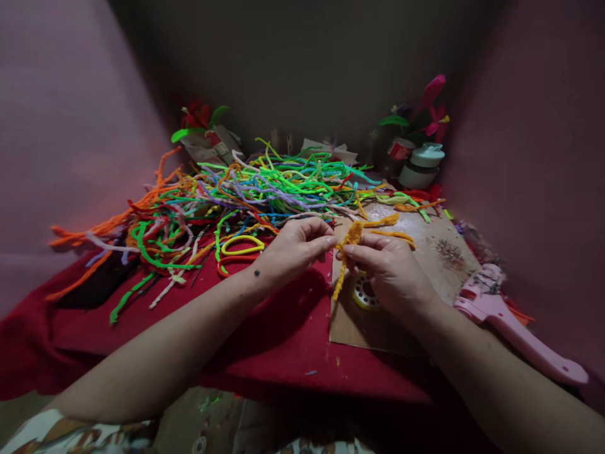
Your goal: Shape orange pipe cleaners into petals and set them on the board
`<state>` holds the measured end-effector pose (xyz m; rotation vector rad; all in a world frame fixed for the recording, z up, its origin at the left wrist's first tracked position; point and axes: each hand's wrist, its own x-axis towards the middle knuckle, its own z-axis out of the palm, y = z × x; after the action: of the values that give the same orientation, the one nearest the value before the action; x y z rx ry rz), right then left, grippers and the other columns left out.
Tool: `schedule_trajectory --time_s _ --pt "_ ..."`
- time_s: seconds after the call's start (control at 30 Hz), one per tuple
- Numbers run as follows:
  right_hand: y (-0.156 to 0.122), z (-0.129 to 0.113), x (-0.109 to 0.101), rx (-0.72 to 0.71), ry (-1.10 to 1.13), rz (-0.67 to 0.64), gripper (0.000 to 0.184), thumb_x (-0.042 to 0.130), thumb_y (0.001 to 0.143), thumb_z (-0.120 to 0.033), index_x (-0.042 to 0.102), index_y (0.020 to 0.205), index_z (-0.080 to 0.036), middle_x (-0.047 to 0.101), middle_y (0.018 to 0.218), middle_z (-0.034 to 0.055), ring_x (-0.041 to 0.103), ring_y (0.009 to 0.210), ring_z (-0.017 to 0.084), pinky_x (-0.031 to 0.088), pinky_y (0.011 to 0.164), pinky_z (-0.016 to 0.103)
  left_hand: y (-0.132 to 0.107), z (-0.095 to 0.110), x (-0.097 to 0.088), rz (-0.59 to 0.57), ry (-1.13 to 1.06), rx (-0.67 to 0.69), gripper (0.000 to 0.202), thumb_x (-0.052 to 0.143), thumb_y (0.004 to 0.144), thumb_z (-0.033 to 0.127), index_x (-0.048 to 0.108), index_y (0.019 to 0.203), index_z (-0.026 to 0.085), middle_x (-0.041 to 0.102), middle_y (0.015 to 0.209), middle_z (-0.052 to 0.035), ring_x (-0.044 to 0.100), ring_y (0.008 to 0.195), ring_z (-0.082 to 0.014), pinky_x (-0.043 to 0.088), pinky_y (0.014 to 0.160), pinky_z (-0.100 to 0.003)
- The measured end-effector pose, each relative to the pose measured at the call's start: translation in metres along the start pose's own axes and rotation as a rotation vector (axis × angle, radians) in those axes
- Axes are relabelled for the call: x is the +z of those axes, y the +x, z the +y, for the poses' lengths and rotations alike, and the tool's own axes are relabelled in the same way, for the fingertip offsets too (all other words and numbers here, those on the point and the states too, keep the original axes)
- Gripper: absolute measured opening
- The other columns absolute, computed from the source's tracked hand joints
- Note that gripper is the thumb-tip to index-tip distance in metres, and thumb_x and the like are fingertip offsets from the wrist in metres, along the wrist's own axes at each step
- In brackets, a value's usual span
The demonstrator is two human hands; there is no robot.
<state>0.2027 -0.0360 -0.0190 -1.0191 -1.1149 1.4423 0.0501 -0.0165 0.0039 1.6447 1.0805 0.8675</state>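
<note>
An orange-yellow pipe cleaner (352, 234), bent into a leaf-like loop with a tail hanging down, is between my two hands. My right hand (385, 265) pinches it from the right side. With thumb and forefinger closed, my left hand (302, 246) grips its left edge. Under my right hand, a roll of tape (366, 293) lies partly hidden on a brown cardboard sheet (345, 325). More orange-yellow pipe cleaners (390, 234) rest on the cardboard just behind my right hand.
A big tangle of colored pipe cleaners (283, 183) spreads over the red cloth (283, 353). Yellow-handled scissors (243, 243) lie left of my hands. A pink glue gun (524, 328) is at right, near a lidded jar (420, 165) and pipe-cleaner flowers (432, 116).
</note>
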Motion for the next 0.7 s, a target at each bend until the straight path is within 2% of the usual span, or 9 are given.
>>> schedule_trajectory --time_s 0.07,0.17,0.33,0.43,0.53,0.7 --pt "-0.0006 0.0002 0.0011 0.017 -0.021 0.021 0.01 0.064 0.062 -0.023 0.064 0.06 -0.014 0.056 0.055 -0.0012 0.042 0.048 0.007 0.03 0.047 0.023 0.001 -0.001 -0.0014 0.011 0.001 0.058 0.013 0.059 0.072 0.024 0.06 0.076 0.011 0.057 0.069 0.0003 0.051 0.064 -0.0081 0.041 0.062 -0.019" --pt "-0.0021 0.001 0.0025 0.039 -0.059 0.036 0.012 0.065 0.062 -0.024 0.063 0.057 -0.014 0.054 0.05 -0.0019 0.042 0.044 0.007 0.029 0.045 0.022 0.001 -0.0016 -0.0019 -0.009 -0.017 0.044 0.016 0.061 0.071 0.024 0.064 0.079 0.011 0.062 0.078 -0.0018 0.055 0.074 -0.0112 0.043 0.072 -0.023" --pt "-0.0034 0.0022 0.0032 0.101 -0.128 0.031 0.015 0.065 0.062 -0.026 0.06 0.054 -0.014 0.05 0.043 -0.0031 0.039 0.038 0.007 0.025 0.04 0.022 0.0 -0.0024 0.0007 -0.027 -0.079 -0.001 0.011 0.061 0.068 0.02 0.063 0.075 0.012 0.062 0.074 -0.0001 0.055 0.068 -0.0101 0.043 0.069 -0.022" --pt "-0.003 0.0026 0.004 0.114 -0.114 0.038 0.017 0.067 0.061 -0.027 0.06 0.054 -0.014 0.049 0.043 -0.0033 0.038 0.037 0.006 0.023 0.039 0.022 0.0 -0.003 0.002 -0.008 -0.04 -0.005 0.009 0.059 0.068 0.019 0.062 0.073 0.012 0.061 0.071 0.001 0.053 0.064 -0.0085 0.041 0.063 -0.02" --pt "-0.0028 0.004 0.0046 0.119 -0.1 0.039 0.018 0.069 0.06 -0.028 0.06 0.053 -0.014 0.048 0.043 -0.0035 0.038 0.039 0.006 0.024 0.04 0.022 -0.0002 -0.0028 0.0024 0.017 0.03 -0.006 0.007 0.057 0.068 0.017 0.06 0.071 0.012 0.058 0.067 0.0023 0.048 0.058 -0.0064 0.036 0.056 -0.018" --pt "-0.0047 0.0077 0.0021 0.115 -0.165 0.02 0.021 0.068 0.063 -0.033 0.066 0.063 -0.012 0.055 0.051 -0.0007 0.041 0.042 0.007 0.028 0.043 0.023 -0.0003 -0.0026 0.0013 -0.027 0.077 -0.039 0.009 0.055 0.067 0.017 0.058 0.072 0.011 0.056 0.065 0.0024 0.048 0.057 -0.0068 0.037 0.055 -0.019"
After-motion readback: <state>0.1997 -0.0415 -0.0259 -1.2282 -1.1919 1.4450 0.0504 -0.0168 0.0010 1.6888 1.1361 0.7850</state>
